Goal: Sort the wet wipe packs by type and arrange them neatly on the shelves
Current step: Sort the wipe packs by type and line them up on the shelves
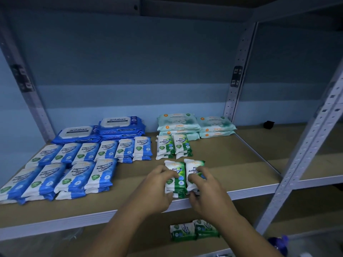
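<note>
- Left hand (157, 184) is gripping the left green pine stack (176, 165), fingers curled over the top, thumb at the near end.
- Right hand (206, 190) is gripping the right green pine stack (193, 166) the same way. The two stacks are sitting side by side and touching, right at the shelf's front edge (250, 190).
- Two more pine stacks (174, 147) are standing just behind, blue fragrance packs (74, 164) in rows to the left, antabax packs (118, 125) and pale mint packs (185, 123) along the back.
- Risk: the stacks are sitting very near the lip, so a pull or a loose release is likely sending packs over onto the lower shelf, where other green packs (193, 230) are lying.
- Risk: the film is looking slick, so top packs could be shearing off the ones beneath when pushed, skewing the row.
- Risk: squeezing hard is probably bulging the soft packs, so they would not be lying flat.
- Materials: small packs are looking like glossy pillow-shaped film with crimped ends; antabax ones are carrying a flat white lid panel; shelf board (232, 164) is matte brown, uprights are perforated grey metal.
</note>
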The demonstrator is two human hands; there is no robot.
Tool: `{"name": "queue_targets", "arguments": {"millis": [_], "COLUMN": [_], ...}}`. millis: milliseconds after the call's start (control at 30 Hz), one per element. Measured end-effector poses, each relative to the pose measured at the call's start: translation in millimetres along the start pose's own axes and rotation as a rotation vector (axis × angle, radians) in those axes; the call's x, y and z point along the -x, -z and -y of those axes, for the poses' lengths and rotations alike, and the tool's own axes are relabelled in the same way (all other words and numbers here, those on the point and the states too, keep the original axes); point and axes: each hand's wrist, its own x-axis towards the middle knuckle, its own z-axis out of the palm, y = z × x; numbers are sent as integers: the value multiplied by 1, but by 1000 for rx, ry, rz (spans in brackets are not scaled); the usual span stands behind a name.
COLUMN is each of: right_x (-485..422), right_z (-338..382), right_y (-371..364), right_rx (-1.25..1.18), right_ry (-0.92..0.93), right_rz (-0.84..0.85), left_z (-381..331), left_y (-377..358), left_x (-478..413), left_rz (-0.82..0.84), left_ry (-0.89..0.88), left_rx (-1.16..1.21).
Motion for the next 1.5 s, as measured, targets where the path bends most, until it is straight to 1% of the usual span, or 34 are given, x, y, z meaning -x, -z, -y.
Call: {"name": "queue_targets", "arguments": {"millis": [133,233,467,600,667,767,933,1067,1133,1200,1267,1367,1500], "right_x": [6,8,-2,-22,-33,-50,-84,-106,-116,-127,-135,-145,-156], "right_z": [-30,-49,-94,-118,-125,-133,-143,-154,-155,-156,-155,-164,-178], "right_y": [8,13,16,16,14,9,-1,-14,-16,-19,-22,-34,-48], "right_rx": [-20,-19,-4,-24,-45,-63,-72,-89,-29,23,19,-21,-32], "right_ry": [-85,-137,-191,-156,-154,-167,-138,-144,-182,-225,-208,-94,-29], "right_rz": [-39,-85,-131,-130,-130,-132,-198,-245,-243,-205,-202,-276,-283], "left_z": [-20,-35,-53,-55,-53,-47,-30,-17,-11,-8,-8,-6,1], "left_y": [-22,-39,-72,-78,-80,-87,-91,-93,-96,-100,-106,-113,-115], "left_x": [-19,-39,-83,-111,-121,-134,-160,-177,-184,-190,-192,-197,-203], "left_rz": [-5,5,-15,-84,-115,-164,-216,-250,-284,-333,-383,-453,-469], "left_ry": [-52,-58,-104,-137,-140,-156,-209,-209,-192,-165,-140,-104,-60], "left_rx": [21,10,-5,-268,-356,-398,-459,-495,-525,-540,-550,-555,-589]}}
